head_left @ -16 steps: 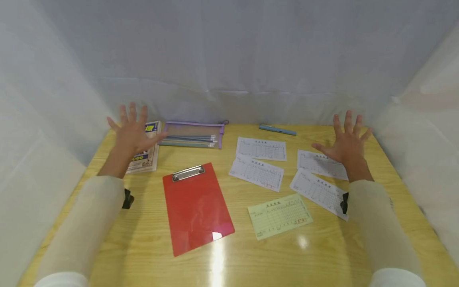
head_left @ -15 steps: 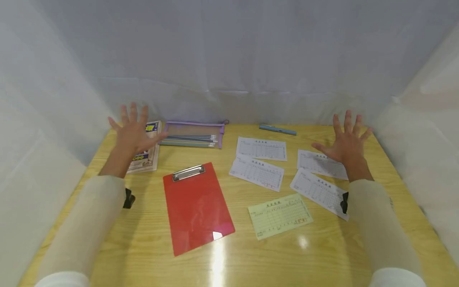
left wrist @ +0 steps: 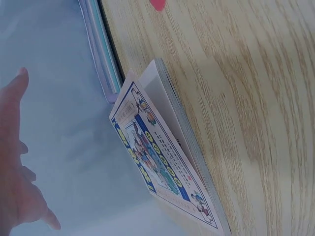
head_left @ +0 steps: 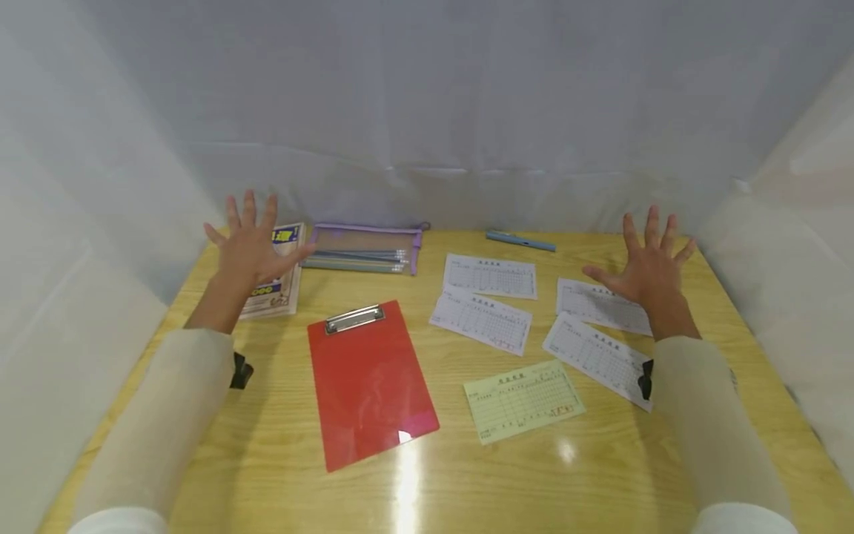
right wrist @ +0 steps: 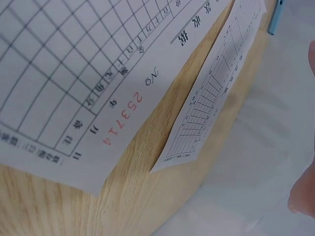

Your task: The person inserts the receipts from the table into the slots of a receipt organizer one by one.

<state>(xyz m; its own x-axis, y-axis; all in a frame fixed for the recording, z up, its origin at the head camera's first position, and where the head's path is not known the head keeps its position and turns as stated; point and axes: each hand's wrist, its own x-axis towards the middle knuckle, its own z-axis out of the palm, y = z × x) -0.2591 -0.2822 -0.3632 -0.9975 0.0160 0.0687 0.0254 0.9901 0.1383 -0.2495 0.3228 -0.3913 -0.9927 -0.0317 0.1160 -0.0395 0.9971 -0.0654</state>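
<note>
My left hand point(head_left: 248, 252) is spread above the book point(head_left: 285, 289) at the back left, holding nothing. In the left wrist view the book point(left wrist: 162, 152) lies with its illustrated cover lifted a little from its pages. On the other side, my right hand point(head_left: 646, 271) hovers with fingers splayed over a white receipt slip point(head_left: 587, 300). Another white slip point(head_left: 594, 354) lies nearer, by the right sleeve. The right wrist view shows a slip point(right wrist: 123, 98) close up with a red printed number. Part of the book's cover is hidden behind the left hand.
A red clipboard point(head_left: 370, 393) lies left of centre. Behind it is a purple-edged mesh pouch point(head_left: 363, 239) with several pencils. Two white slips point(head_left: 490, 276) overlap near the middle, a yellow slip point(head_left: 523, 400) in front. A blue pen point(head_left: 520, 241) lies by the back curtain point(head_left: 440, 111).
The head view has shifted slightly, so the things on the table appear a little further right. Both hands keep the same spread pose, and nothing on the table has been moved.
</note>
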